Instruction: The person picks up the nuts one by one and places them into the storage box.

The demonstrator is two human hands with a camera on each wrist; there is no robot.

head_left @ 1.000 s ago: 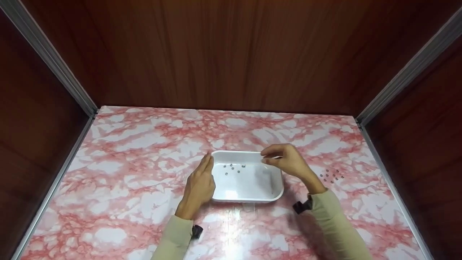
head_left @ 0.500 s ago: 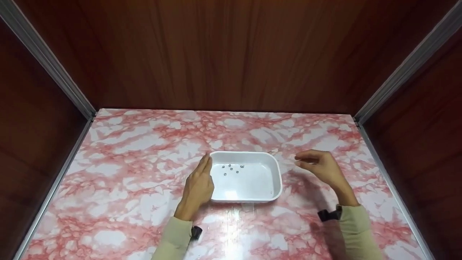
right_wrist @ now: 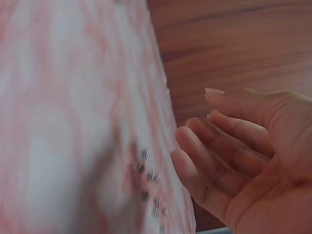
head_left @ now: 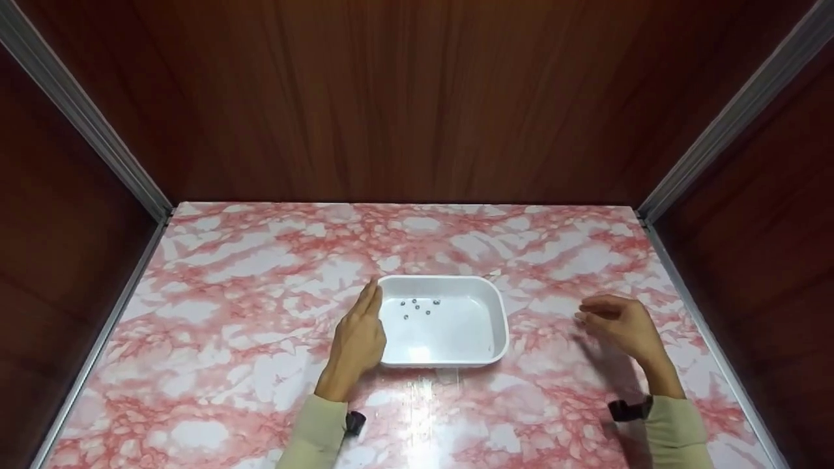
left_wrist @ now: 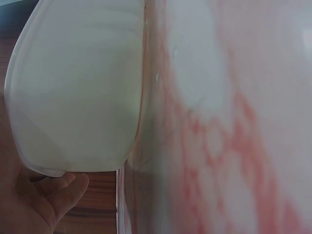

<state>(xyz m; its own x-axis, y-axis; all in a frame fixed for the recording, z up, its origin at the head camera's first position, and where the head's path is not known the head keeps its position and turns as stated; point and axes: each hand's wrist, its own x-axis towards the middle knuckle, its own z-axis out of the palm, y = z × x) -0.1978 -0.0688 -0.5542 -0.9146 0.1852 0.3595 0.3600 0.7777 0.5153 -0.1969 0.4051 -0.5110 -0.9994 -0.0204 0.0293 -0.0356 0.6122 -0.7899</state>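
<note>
A white rectangular tray (head_left: 443, 365) sits mid-table, with several tiny metal pieces (head_left: 417, 307) scattered in its left half. My left hand (head_left: 357, 339) rests against the tray's left end, fingers fairly straight along the wall; the left wrist view shows fingertips touching under its rim. To the right of the tray, my right hand (head_left: 622, 326) hovers over the table, fingers loosely bent, thumb apart, nothing in its grasp. Below it, the right wrist view shows more small cylindrical metal pieces (right_wrist: 151, 176) lying loose; in the head view the hand and arm hide them.
The table (head_left: 247, 378) has a red-and-white marbled top. Dark wood panels (head_left: 417, 98) close in the back and both sides, with metal rails at the corners. Each wrist wears a small black camera mount (head_left: 629, 410).
My right hand has moved from over the tray's right side out to the right, above the loose pieces. The left hand stays at the tray's left end.
</note>
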